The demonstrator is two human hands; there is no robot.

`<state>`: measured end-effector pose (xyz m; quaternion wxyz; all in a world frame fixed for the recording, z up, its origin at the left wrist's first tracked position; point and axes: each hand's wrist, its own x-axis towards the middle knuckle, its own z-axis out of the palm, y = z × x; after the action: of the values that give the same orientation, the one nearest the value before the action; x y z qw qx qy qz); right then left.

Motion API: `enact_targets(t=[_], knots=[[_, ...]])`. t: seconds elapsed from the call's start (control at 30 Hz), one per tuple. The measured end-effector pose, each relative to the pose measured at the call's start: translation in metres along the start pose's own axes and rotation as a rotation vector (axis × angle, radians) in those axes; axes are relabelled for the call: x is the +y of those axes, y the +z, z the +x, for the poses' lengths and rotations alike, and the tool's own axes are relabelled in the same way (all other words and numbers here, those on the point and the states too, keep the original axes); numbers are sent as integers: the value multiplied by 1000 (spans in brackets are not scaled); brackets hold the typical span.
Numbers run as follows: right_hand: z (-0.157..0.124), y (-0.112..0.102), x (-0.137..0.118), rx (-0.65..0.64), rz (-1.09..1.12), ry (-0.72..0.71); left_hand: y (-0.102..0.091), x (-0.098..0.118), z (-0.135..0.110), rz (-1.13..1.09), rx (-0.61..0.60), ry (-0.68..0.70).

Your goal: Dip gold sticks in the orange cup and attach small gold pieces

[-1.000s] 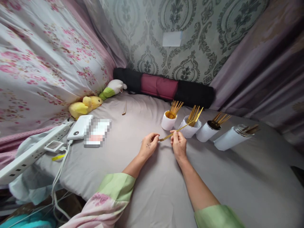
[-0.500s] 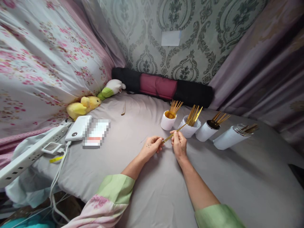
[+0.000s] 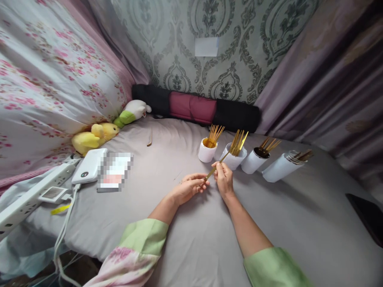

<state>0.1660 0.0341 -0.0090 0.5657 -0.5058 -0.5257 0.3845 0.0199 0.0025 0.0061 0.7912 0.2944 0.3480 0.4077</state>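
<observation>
My right hand (image 3: pixel 224 177) pinches a slim gold-coloured utensil (image 3: pixel 214 169), which slants up and to the right. Its lower end sits between the thumb and fingers of my left hand (image 3: pixel 191 187), so I cannot make out its kind. Just beyond it, in a row, stand a white-wrapped cup (image 3: pixel 207 153) of thin gold sticks (image 3: pixel 215 134), a wider white-wrapped cup (image 3: pixel 233 160) with flat gold handles (image 3: pixel 238 141), and a third white-wrapped cup (image 3: pixel 254 162) with gold-brown sticks. At the row's right end, a white-wrapped jar (image 3: pixel 279 169) leans with darker sticks inside.
A small gold utensil (image 3: pixel 150 138) lies alone on the grey sheet (image 3: pixel 167 159). To the left are a power bank (image 3: pixel 90 165), a blurred phone (image 3: pixel 115 171), a power strip (image 3: pixel 36 191) and plush toys (image 3: pixel 95 137). A black flat object (image 3: pixel 366 217) lies far right.
My left hand's fingers have straightened and loosened somewhat around the utensil's lower end. My right hand still pinches the utensil. The view has shifted, showing more of the black object at right.
</observation>
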Motion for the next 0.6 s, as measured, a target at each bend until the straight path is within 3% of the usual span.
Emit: enact_targets(t=[0.33,0.6], knots=[[0,0,-2,-4,65,34,-3,-1,-1,-28,-77,-24],[0,0,-5,12,-5,42,-4,-3,0,-12,-76,-31]])
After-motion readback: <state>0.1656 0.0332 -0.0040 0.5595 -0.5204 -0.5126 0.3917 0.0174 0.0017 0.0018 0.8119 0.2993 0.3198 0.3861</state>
